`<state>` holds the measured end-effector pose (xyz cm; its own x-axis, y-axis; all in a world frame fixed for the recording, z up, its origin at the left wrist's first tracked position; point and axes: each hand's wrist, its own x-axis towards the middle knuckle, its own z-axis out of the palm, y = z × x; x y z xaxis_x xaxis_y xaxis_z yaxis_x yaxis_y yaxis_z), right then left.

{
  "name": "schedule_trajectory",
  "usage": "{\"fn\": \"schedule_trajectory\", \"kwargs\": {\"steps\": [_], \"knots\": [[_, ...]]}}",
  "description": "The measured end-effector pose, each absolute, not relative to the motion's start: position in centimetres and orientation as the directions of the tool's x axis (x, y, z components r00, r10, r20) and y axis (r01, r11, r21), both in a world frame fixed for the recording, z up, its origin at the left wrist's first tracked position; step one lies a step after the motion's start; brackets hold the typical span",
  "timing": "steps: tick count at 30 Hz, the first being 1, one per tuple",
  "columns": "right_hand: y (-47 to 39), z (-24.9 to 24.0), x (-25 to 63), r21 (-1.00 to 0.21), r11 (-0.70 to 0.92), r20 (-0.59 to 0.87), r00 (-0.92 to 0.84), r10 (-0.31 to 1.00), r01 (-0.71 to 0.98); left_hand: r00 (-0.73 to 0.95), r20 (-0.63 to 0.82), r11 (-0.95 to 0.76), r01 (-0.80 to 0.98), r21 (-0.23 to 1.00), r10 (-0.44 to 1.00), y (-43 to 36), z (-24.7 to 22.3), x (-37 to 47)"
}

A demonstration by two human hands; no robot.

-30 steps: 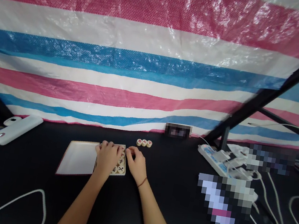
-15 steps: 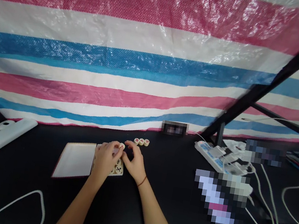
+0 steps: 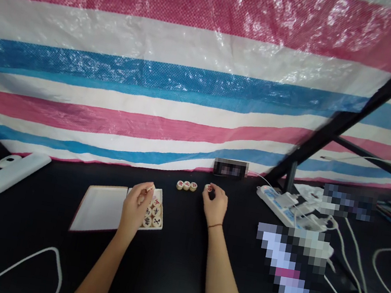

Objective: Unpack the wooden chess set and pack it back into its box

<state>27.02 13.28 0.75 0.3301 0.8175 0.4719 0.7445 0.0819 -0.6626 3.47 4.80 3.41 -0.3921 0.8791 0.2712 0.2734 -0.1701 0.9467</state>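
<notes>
My left hand (image 3: pixel 136 206) is over an open white box (image 3: pixel 162 195) of round pieces and pinches a pale round piece (image 3: pixel 150 187). Inside the box, several pieces with black or red characters (image 3: pixel 156 221) show to the right of my fingers; the box's left part is hidden by the hand. To the right, my right hand (image 3: pixel 215 206) grips a round piece with a red mark (image 3: pixel 208 187) between thumb and fingers. Left of that hand, three red-marked pieces (image 3: pixel 186 185) lie in a touching row on the black table (image 3: pixel 159 270).
The box's white lid (image 3: pixel 100 208) lies at its left. A white device (image 3: pixel 14 173) is at the far left, a black device (image 3: pixel 230 168) at the back. A power strip (image 3: pixel 272 203), blurred items and cables (image 3: pixel 357 273) occupy the right.
My right hand has moved right, away from the box, with a round piece in its fingers. My left hand has shifted slightly, and more of the pieces in the box show.
</notes>
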Motion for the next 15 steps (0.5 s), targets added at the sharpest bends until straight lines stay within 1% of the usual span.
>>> {"fn": "schedule_trajectory", "kwargs": {"steps": [3,6,8,10,11,13,14,15], "knots": [[13.7,0.0,27.8,-0.597,0.021,0.396,0.273,0.877,0.802,-0.365,0.265,-0.167,0.277,0.946,0.893,4.9,3.2,3.5],[13.4,0.2,27.5,-0.587,0.018,0.349,0.233,0.908,0.809,-0.328,0.298,-0.158,0.392,0.906,0.896,4.7,3.6,3.6],[12.8,1.1,26.9,-0.617,0.038,0.385,0.259,0.886,0.786,-0.286,0.339,-0.167,0.49,0.856,0.896,4.4,4.1,3.8],[11.5,2.3,25.6,-0.68,0.14,0.447,0.256,0.857,0.719,-0.227,0.385,-0.193,0.58,0.791,0.894,4.2,4.5,4.2],[10.7,2.9,24.7,-0.713,0.228,0.474,0.216,0.853,0.663,-0.193,0.411,-0.217,0.615,0.758,0.891,4.1,4.5,4.4],[8.9,4.0,22.6,-0.774,0.408,0.469,0.007,0.883,0.485,-0.122,0.473,-0.284,0.66,0.695,0.873,4.0,4.3,4.7],[8.0,4.4,21.5,-0.791,0.449,0.451,-0.099,0.887,0.415,-0.09,0.502,-0.32,0.671,0.669,0.86,4.0,4.1,4.8],[7.2,4.7,20.4,-0.8,0.47,0.44,-0.167,0.882,0.374,-0.06,0.524,-0.351,0.678,0.646,0.849,4.0,3.9,4.9]]}}
